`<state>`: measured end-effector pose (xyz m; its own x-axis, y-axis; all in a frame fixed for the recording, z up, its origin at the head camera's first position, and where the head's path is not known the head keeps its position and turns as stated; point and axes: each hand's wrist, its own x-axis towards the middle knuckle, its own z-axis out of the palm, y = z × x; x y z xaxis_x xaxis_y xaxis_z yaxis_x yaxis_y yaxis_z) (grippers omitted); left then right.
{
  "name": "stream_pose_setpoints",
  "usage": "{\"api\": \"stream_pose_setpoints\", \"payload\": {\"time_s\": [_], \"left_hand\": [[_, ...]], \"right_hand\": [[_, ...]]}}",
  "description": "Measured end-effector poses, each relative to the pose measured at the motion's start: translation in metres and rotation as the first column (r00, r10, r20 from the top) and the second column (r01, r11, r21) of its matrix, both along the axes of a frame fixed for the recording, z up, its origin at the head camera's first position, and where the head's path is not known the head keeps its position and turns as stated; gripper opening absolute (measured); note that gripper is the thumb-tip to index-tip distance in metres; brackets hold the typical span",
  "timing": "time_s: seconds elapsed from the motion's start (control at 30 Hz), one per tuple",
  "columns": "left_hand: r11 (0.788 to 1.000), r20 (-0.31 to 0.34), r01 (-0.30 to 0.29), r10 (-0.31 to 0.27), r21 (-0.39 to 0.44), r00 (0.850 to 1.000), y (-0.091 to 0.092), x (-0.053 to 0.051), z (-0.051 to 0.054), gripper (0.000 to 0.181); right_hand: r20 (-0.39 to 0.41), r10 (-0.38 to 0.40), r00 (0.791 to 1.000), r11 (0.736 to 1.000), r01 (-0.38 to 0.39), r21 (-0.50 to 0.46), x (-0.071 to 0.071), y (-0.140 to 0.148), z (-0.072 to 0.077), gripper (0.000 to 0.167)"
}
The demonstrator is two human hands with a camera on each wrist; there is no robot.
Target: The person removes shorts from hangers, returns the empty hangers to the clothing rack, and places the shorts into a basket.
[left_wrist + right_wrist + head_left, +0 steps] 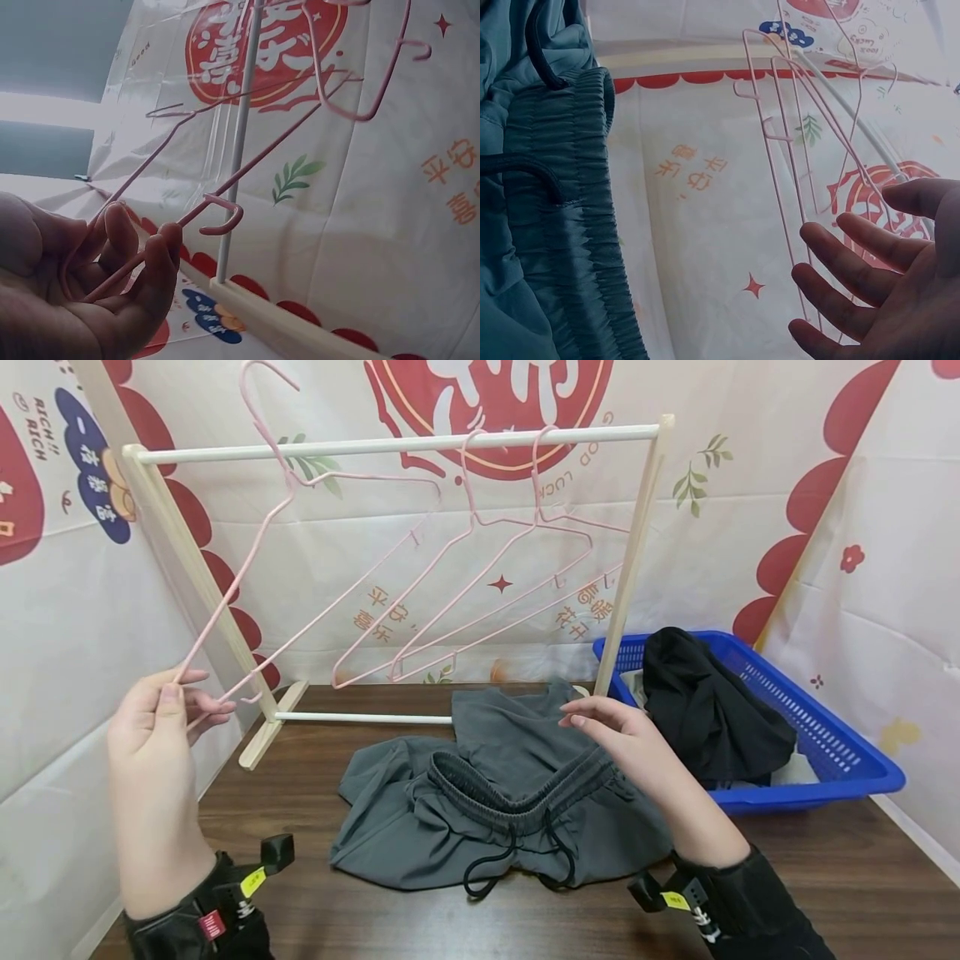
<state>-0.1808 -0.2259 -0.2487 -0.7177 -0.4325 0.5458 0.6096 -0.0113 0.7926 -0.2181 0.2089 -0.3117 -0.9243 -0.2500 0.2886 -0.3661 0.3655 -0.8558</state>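
In the head view my left hand (pixel 161 714) grips one end of a pink wire hanger (pixel 243 564), tilted, with its hook above the rack's rail. The left wrist view shows the fingers (pixel 161 259) curled round the hanger's corner. My right hand (pixel 626 739) is held over dark grey drawstring shorts (pixel 517 835), and its fingers hold nothing. The shorts lie on the table, waistband toward me, with two black cords at the front. In the right wrist view the right hand (pixel 885 285) has its fingers spread apart, with the waistband (pixel 570 225) off to the left.
Two more pink hangers (pixel 468 518) hang on the white rail (pixel 390 446) of a wooden rack (pixel 637 552). At the right a blue basket (pixel 862 768) holds a black garment (pixel 705 710) and some light cloth. A printed sheet stands behind the brown table (pixel 330 927).
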Motion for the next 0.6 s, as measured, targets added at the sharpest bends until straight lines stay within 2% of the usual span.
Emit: {"api": "stream_pose_setpoints", "payload": {"time_s": [0.17,0.27,0.43,0.6], "left_hand": [[0.997,0.000,0.073,-0.073,0.008,0.997,0.007,-0.005,-0.002,0.027],[0.989,-0.009,0.146,-0.145,0.009,0.989,0.008,-0.008,-0.003,0.029],[0.956,-0.046,0.292,-0.290,0.018,0.956,0.010,-0.012,-0.006,0.033],[0.929,-0.091,0.370,-0.367,0.017,0.926,0.012,-0.019,-0.010,0.033]], "right_hand": [[0.006,0.012,1.000,1.000,-0.012,0.000,-0.001,-0.001,-0.002,0.032],[-0.001,0.008,1.000,1.000,-0.008,0.009,-0.001,-0.001,-0.002,0.031],[0.003,0.005,1.000,1.000,-0.005,0.010,-0.001,-0.002,-0.003,0.031],[0.006,0.010,1.000,1.000,-0.010,0.011,-0.001,-0.003,-0.003,0.031]]}}
